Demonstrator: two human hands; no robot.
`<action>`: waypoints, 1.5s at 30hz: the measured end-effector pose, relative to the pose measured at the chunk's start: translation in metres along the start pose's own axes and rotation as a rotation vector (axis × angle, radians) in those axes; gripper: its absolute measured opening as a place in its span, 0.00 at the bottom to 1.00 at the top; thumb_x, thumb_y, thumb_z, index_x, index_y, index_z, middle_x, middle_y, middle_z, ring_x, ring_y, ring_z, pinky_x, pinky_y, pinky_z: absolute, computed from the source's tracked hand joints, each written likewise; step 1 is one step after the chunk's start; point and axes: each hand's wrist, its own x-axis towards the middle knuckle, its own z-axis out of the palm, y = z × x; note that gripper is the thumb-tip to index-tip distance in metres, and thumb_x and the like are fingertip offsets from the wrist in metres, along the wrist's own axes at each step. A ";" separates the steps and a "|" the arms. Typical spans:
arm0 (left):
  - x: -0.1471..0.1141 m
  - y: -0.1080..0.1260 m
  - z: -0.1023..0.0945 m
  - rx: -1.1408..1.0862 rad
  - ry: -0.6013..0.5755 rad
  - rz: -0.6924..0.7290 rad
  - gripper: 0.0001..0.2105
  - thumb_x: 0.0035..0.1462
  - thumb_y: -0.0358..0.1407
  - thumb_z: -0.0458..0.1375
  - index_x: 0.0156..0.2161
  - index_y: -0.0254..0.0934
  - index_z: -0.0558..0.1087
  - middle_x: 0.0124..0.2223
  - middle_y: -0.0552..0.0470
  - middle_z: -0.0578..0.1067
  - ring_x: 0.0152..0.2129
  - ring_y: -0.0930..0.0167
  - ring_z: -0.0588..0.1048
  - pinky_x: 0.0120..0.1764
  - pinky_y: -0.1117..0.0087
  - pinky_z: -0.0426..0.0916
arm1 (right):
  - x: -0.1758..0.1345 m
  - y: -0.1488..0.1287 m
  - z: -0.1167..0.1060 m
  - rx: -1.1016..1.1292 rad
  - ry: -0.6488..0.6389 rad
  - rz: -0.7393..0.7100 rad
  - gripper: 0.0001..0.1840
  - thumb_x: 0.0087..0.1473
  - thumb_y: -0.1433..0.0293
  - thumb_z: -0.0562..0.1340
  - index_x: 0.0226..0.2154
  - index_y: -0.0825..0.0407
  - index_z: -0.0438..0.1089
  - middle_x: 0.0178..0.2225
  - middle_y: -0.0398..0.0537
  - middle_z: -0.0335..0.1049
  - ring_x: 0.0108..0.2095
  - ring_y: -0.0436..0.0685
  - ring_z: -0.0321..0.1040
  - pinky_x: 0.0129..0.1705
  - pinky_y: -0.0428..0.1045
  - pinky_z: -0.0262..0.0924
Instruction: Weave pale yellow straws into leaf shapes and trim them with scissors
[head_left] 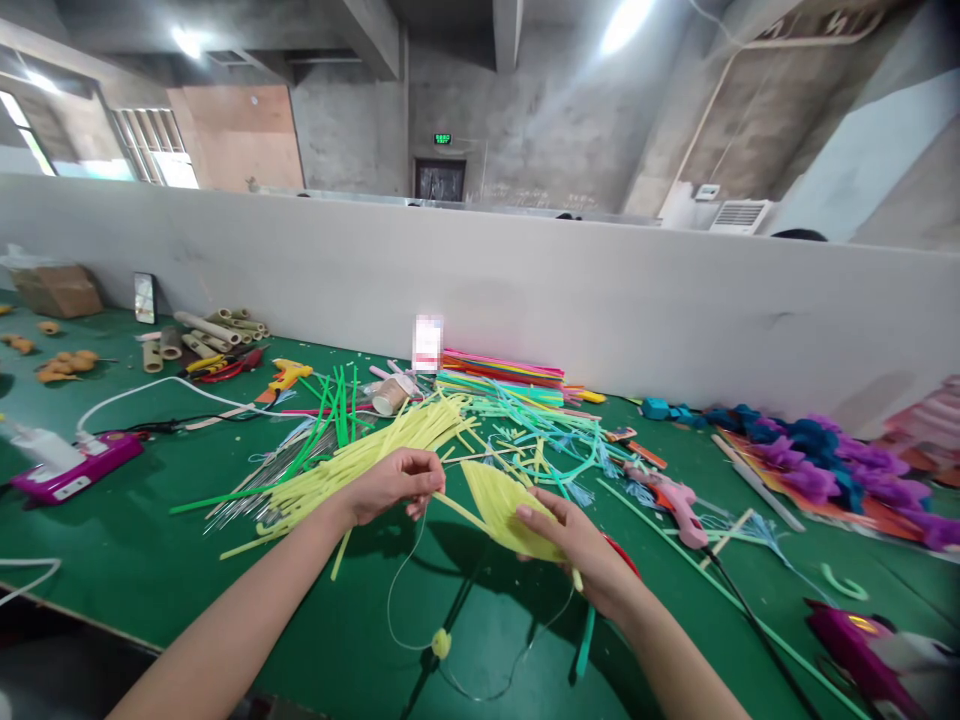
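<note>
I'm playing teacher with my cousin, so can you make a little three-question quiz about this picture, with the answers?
1. What colour is the leaf shape in the right hand?
2. True or false: the pink glue gun lies farther right in the picture than the yellow glue gun.
3. Which is on the right side of the table?
A) bamboo
B) purple fluff
C) cardboard box

Key: 1. Yellow. 2. True. 3. B.
</note>
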 end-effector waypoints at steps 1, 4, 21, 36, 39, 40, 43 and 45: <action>0.000 0.000 0.001 0.000 -0.002 -0.003 0.15 0.51 0.44 0.62 0.29 0.32 0.69 0.17 0.59 0.65 0.13 0.80 0.63 0.20 0.79 0.59 | 0.000 0.001 0.001 -0.022 -0.025 -0.009 0.19 0.45 0.59 0.69 0.39 0.51 0.72 0.32 0.45 0.73 0.28 0.52 0.68 0.26 0.46 0.66; 0.002 -0.001 0.002 -0.043 0.013 0.013 0.15 0.52 0.45 0.62 0.32 0.31 0.70 0.18 0.59 0.65 0.13 0.81 0.62 0.19 0.79 0.58 | -0.001 0.002 0.001 -0.065 -0.084 -0.039 0.21 0.44 0.61 0.70 0.41 0.51 0.72 0.34 0.45 0.72 0.28 0.51 0.67 0.25 0.44 0.65; 0.008 -0.001 0.009 0.147 0.264 0.198 0.14 0.52 0.41 0.62 0.41 0.35 0.71 0.25 0.56 0.72 0.22 0.76 0.71 0.30 0.75 0.66 | -0.007 -0.003 -0.001 -0.219 -0.129 0.072 0.37 0.38 0.62 0.73 0.50 0.51 0.62 0.42 0.47 0.74 0.39 0.58 0.72 0.40 0.48 0.67; -0.003 0.007 -0.001 0.159 0.024 0.150 0.18 0.46 0.30 0.59 0.46 0.36 0.70 0.23 0.61 0.64 0.17 0.79 0.63 0.24 0.76 0.63 | -0.005 -0.005 -0.002 -0.181 -0.218 0.111 0.34 0.39 0.64 0.73 0.48 0.52 0.62 0.33 0.43 0.75 0.31 0.54 0.74 0.34 0.47 0.68; -0.006 0.012 -0.005 0.201 -0.082 0.066 0.20 0.46 0.28 0.57 0.48 0.37 0.69 0.22 0.62 0.62 0.17 0.78 0.63 0.25 0.76 0.63 | -0.007 -0.007 -0.001 -0.202 -0.203 0.114 0.34 0.39 0.63 0.73 0.48 0.52 0.62 0.34 0.43 0.75 0.32 0.54 0.74 0.35 0.47 0.68; -0.006 0.013 -0.007 0.211 -0.107 0.036 0.21 0.46 0.28 0.57 0.48 0.37 0.69 0.21 0.62 0.62 0.17 0.78 0.63 0.25 0.76 0.63 | -0.007 -0.007 0.000 -0.207 -0.199 0.114 0.34 0.39 0.63 0.73 0.47 0.52 0.63 0.34 0.43 0.75 0.32 0.54 0.74 0.35 0.47 0.68; -0.007 0.014 -0.011 0.221 -0.206 -0.070 0.22 0.47 0.28 0.58 0.50 0.39 0.68 0.22 0.62 0.61 0.18 0.78 0.64 0.25 0.76 0.63 | -0.008 -0.007 0.000 -0.210 -0.185 0.114 0.34 0.38 0.63 0.73 0.47 0.52 0.63 0.34 0.43 0.75 0.32 0.54 0.74 0.35 0.47 0.68; -0.007 0.014 -0.015 0.214 -0.305 -0.144 0.23 0.48 0.29 0.59 0.51 0.40 0.67 0.23 0.61 0.62 0.19 0.77 0.65 0.26 0.75 0.64 | -0.008 -0.007 0.000 -0.211 -0.167 0.117 0.34 0.38 0.63 0.74 0.47 0.52 0.63 0.35 0.43 0.75 0.32 0.54 0.74 0.35 0.47 0.68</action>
